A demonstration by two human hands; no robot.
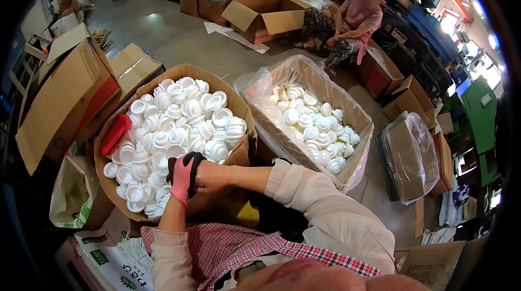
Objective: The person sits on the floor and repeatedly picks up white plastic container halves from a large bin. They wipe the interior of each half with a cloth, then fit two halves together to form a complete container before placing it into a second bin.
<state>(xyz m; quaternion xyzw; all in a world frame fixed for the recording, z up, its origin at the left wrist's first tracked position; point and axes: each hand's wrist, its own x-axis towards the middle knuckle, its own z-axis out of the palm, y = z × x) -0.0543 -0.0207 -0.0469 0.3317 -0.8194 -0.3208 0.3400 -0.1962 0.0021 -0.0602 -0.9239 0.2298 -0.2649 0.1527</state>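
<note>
My left hand (184, 177), in a pink and black work glove, is at the near edge of a large cardboard box (247, 107). My bare right hand (210, 176) is closed right against it, with the fingers partly hidden behind the glove. A small dark brown shape (171, 168) shows beside my left fingers, which are curled; I cannot make out what either hand holds. White ribbed plastic caps (168, 123) fill the box beyond and below my hands. Among them, at the left wall, lies a red cloth-like item (115, 134).
To the right stands a plastic-lined box (247, 93) partly filled with more white pieces (315, 128). Open cartons (70, 96) lean at the left, above a white bag (68, 196). A seated person (353, 25) is beyond, near an open carton (266, 17). Plastic-covered cardboard (410, 155) stands at right.
</note>
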